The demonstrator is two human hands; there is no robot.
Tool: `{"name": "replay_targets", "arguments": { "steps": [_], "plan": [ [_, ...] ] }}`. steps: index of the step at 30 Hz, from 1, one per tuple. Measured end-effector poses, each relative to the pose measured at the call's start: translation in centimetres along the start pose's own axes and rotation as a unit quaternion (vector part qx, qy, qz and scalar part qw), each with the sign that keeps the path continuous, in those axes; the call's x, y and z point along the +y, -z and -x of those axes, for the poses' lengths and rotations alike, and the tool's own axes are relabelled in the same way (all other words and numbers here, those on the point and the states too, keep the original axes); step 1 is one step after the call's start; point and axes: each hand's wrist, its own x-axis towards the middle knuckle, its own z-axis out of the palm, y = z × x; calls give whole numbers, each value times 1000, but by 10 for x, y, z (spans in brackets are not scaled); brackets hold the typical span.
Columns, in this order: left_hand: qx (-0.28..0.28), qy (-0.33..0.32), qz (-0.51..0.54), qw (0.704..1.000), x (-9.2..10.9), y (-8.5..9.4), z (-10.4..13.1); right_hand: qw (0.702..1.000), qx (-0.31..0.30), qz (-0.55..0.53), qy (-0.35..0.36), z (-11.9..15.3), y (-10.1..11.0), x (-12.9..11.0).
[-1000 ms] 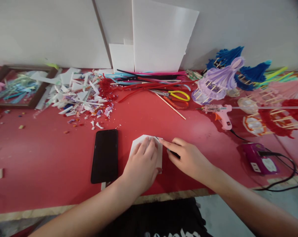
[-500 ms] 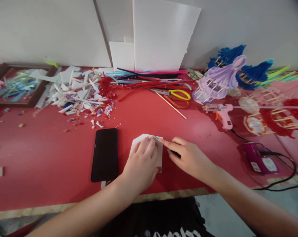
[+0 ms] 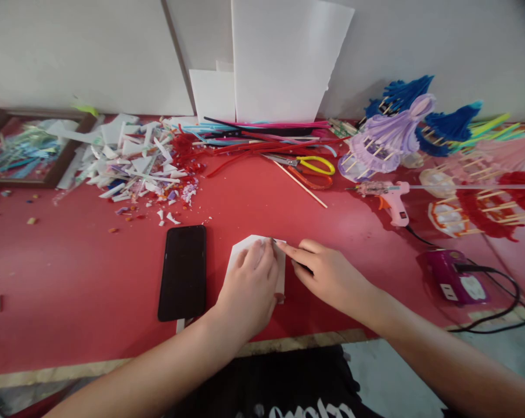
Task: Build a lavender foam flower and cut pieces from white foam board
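Note:
A small white board piece (image 3: pixel 249 244) with cut-off corners lies on the red table. My left hand (image 3: pixel 249 278) is laid over it, fingers bent and pressed together, holding it down. On the right, my right hand (image 3: pixel 321 264) is closed around a dark, thin craft knife (image 3: pixel 305 267), its index finger stretched along the top. The knife's tip touches the board's upper right corner, close to my left fingertips. Most of the knife is covered by my fingers. Left of the board lies a black phone (image 3: pixel 183 273) with a cable at its lower end.
Behind are a heap of white scraps (image 3: pixel 136 157), pipe cleaners (image 3: pixel 262 139), yellow-handled scissors (image 3: pixel 315 165) and a thin wooden stick (image 3: pixel 299 184). At right lie a pink glue gun (image 3: pixel 395 203), a purple power box (image 3: pixel 456 277) with a cable, and a lilac pipe-cleaner model (image 3: pixel 376 145).
The knife's tip has shifted slightly leftward at the board's corner, with my right hand following. My left hand stays pressed on the board. The whole view has moved a little.

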Motion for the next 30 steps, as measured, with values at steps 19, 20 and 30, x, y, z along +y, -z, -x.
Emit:
{"name": "replay_targets", "arguments": {
  "steps": [19,20,30],
  "plan": [
    [-28,70,-14,997,8,7,4,999,0,-27,-24,32,-10,11],
    [-26,70,-12,997,7,8,4,999,1,-30,-24,37,-11,14],
    [58,39,12,997,-3,0,4,992,77,-81,-59,61,-16,10]
  ]
}}
